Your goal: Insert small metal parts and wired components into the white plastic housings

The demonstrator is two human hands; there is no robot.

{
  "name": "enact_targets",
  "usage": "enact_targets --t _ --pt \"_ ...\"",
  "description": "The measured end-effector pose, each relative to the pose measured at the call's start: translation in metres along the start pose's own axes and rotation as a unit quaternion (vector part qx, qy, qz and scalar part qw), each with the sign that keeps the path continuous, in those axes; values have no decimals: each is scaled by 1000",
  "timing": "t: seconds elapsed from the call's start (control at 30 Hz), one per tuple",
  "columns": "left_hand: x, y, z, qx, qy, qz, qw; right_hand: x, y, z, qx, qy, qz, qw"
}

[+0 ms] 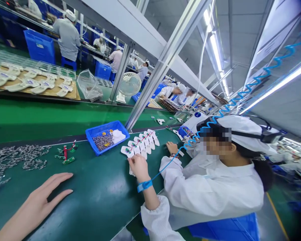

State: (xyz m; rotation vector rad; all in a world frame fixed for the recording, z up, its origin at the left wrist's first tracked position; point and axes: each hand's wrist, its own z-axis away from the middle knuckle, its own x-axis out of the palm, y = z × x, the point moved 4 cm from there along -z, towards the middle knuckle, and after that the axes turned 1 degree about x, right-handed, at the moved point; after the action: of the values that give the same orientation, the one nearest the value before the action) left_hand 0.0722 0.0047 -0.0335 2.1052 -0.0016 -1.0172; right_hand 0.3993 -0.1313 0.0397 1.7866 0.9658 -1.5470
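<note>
My left hand (41, 199) hovers over or rests on the green bench at the lower left, fingers stretched out, thumb apart, nothing in it. To its upper left lies a small green circuit board (69, 160) with a red part and wires. My right hand (139, 166), wearing a blue wrist strap (144, 185), has its fingers closed at the near end of a row of white plastic housings (140, 144). It pinches the nearest white plastic housing (131, 171), largely covered by the hand. Small green boards and red wires sit on the housings in the row.
A blue tray (96, 152) holds small metal parts and a white bag. Loose metal parts (22, 157) lie at left. A co-worker in a white coat (213, 187) sits close on my right, a hand (172, 147) near the row. A metal post (150, 90) rises behind the tray.
</note>
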Motion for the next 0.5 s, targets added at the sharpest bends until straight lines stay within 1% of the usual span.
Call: enact_targets --t 0.07,0.1,0.2,0.27,0.3,0.33,0.4,0.47,0.5 --pt "-3 8 -2 0 -20 3 1000 -3 7 -6 0 3 -6 1000" --pt "-6 14 -3 -7 -19 6 1000 -5 9 -7 -5 4 -13 1000" --pt "-16 37 -6 3 -25 27 999 -9 14 -6 -46 15 -53 997" --pt "-24 48 -8 2 -30 24 999 -14 9 -4 -101 90 -102 986" --pt "-30 52 -8 -3 -32 11 999 -15 3 -2 -124 120 -131 976" --pt "-38 55 -7 -10 -30 -6 999 -15 -8 0 -151 132 -162 966" --pt "-57 61 1 -25 -24 -38 999 -17 -42 8 -225 112 -232 940" --pt "-83 63 17 -51 10 -64 997 -25 -92 21 -316 69 -285 902" --pt "-98 61 28 -69 38 -78 994 -29 -121 28 -357 55 -302 882"
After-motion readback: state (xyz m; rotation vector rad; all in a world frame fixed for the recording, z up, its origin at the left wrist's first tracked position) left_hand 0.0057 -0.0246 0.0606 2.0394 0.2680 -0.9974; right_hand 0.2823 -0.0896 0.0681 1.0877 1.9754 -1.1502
